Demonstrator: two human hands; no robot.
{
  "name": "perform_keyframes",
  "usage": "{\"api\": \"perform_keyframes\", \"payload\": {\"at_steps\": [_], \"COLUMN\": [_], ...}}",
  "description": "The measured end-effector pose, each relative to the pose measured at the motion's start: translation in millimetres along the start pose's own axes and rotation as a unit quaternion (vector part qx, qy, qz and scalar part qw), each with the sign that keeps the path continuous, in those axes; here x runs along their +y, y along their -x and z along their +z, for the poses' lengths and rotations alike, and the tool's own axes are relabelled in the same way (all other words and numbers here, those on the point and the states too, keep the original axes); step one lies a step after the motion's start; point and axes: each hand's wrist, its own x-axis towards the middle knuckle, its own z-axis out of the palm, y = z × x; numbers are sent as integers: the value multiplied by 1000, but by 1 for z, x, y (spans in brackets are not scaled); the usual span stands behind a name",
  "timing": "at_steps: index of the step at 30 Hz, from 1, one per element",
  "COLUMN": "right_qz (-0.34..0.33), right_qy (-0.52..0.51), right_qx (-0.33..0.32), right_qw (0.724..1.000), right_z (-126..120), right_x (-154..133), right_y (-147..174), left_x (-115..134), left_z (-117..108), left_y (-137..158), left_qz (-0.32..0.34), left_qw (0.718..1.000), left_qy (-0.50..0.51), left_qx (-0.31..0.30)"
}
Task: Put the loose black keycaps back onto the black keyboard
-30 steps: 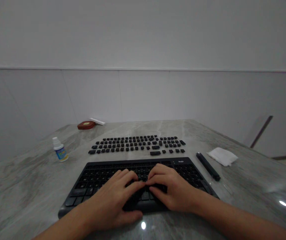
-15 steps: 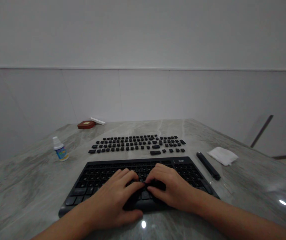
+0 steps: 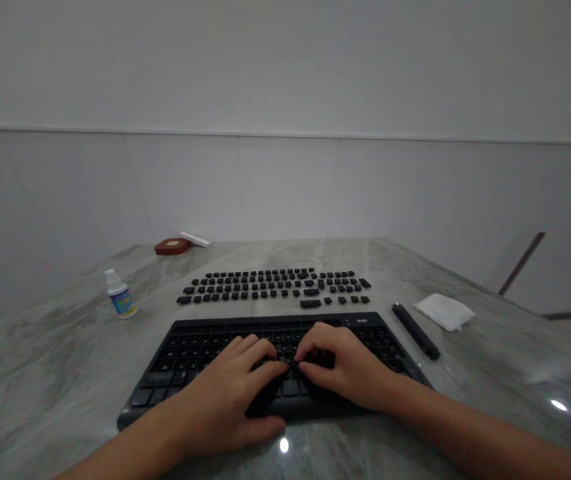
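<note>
A black keyboard (image 3: 265,324) lies in front of me, many of its key places bare and some keys at the front in place. My left hand (image 3: 238,387) rests over its front middle, index finger stretched to the keys and thumb apart near the front edge. Close to that fingertip, my right hand (image 3: 340,363) is bent into a pinch, thumb and index finger nearly together low over the keys. Whatever sits between those fingertips is too small and dark to make out. Behind the keyboard, loose black keycaps (image 3: 310,292) lie in rows on the table.
The grey marbled table (image 3: 40,373) bears a small white bottle with a blue label (image 3: 123,300) at left. A red-brown case (image 3: 172,247) and a white strip (image 3: 195,239) lie at the back. At right are a dark stick-shaped tool (image 3: 416,331) and a white cloth (image 3: 445,311).
My right hand's fingertips have drawn slightly right, away from the left index finger, and its pinch is more curled. The left hand stays nearly still; the view has tilted a little.
</note>
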Motion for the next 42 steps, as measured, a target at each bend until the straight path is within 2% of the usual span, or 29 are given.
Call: {"api": "perform_keyframes", "payload": {"at_steps": [6,10,20,24,28,36,39,42], "right_qz": [-106,-140,-136,-113,-129,-234,-244,-233], "right_qy": [5,10,10,4,21,52,69,71], "right_qx": [-9,-3,-15,32,67,25,-9,-12], "right_qw": [994,990,991,993,989,971,967,970], "right_z": [4,7,2,-2,-4,-5,-4,0], "right_x": [2,6,-1,-2,-1,-4,-4,-4], "right_y": [0,1,1,2,2,3,4,4], "left_x": [1,2,1,0,-1,2,2,4], "left_z": [0,0,0,0,1,-1,-2,-4], "left_y": [-1,-1,-1,-1,1,0,-1,-3], "left_qz": [0,1,6,9,9,70,71,70], "left_qw": [1000,1000,1000,1000,999,997,997,997], "left_qy": [0,1,2,0,2,-6,-3,5], "left_qx": [6,8,16,22,31,20,17,14]}}
